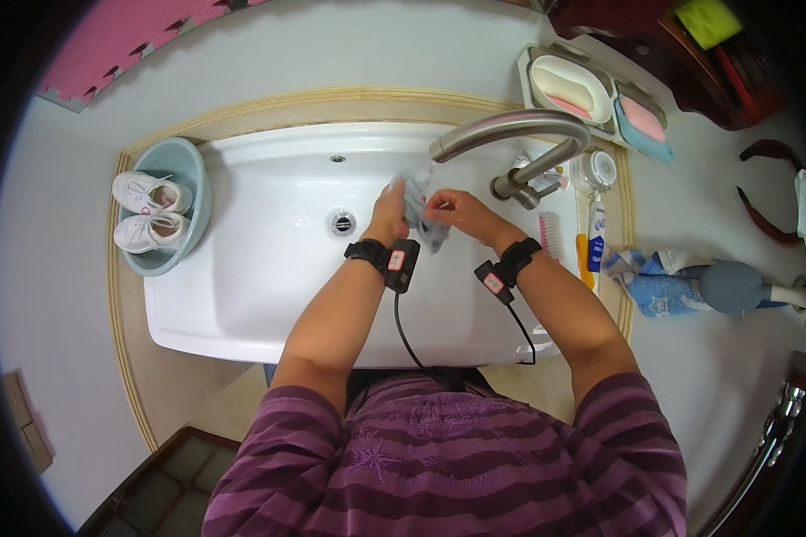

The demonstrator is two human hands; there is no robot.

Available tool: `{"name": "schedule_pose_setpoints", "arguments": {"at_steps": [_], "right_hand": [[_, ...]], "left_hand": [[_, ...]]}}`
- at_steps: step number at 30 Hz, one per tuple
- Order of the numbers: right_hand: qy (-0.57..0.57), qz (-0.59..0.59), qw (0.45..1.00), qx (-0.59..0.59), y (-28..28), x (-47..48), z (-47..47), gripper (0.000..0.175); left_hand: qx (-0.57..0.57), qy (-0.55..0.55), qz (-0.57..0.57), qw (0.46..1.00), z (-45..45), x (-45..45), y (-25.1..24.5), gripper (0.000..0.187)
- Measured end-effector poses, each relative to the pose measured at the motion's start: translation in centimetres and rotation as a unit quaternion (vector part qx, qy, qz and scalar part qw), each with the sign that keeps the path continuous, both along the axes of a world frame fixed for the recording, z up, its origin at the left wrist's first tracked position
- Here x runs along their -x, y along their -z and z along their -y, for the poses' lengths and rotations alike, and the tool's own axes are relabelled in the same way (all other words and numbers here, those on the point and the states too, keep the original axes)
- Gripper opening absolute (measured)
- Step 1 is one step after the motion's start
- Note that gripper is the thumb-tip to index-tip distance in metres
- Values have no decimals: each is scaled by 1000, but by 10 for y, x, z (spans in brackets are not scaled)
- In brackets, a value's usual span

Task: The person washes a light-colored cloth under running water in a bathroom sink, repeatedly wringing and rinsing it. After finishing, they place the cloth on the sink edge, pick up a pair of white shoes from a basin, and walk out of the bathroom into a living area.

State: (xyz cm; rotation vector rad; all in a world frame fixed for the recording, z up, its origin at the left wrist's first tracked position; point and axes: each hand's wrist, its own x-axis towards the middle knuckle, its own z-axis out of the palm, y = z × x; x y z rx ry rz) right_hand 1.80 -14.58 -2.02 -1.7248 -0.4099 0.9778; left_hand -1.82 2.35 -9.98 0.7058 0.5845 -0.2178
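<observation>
Over the white washbasin (262, 295), my left hand (388, 213) grips a wet, bunched grey cloth (412, 201). My right hand (469, 213) has its fingertips pinched at the cloth's right side, where a loose end hangs down toward the basin. Just above both hands is the spout of a brushed-metal faucet (510, 131). A thin stream of water falls from it by the cloth. The cloth's exact kind is hard to tell, since the fingers cover part of it. To the left of my left hand lies the metal drain (342, 223).
A pale blue plastic tub (198, 215) with two white shoes (149, 231) stands at the basin's left end. Along the right rim are a pink brush (549, 233), a toothpaste tube (597, 235) and a glass jar (594, 171). Soap dishes (571, 84) hang on the wall behind.
</observation>
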Motion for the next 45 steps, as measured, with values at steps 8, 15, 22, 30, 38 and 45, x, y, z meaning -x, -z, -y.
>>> {"name": "schedule_pose_setpoints", "arguments": {"at_steps": [8,15,22,30,38,45], "right_hand": [[139,-21,990,5,-6,-13,-8,56],[145,5,988,-58,-7,-18,-9,38],[-2,141,987,-74,-6,-28,-60,22],[-49,223,973,-20,-23,-19,-93,26],[82,42,991,-102,-33,-7,-15,22],[180,-25,980,-79,-37,3,29,18]], "left_hand": [[-292,103,141,940,28,-9,-35,29],[-479,103,169,855,10,-10,-65,23],[-372,34,86,923,-47,28,-81,26],[-330,40,92,939,-68,47,-90,23],[-410,113,149,893,-15,0,-81,33],[-585,164,226,761,19,-33,-80,31]]}}
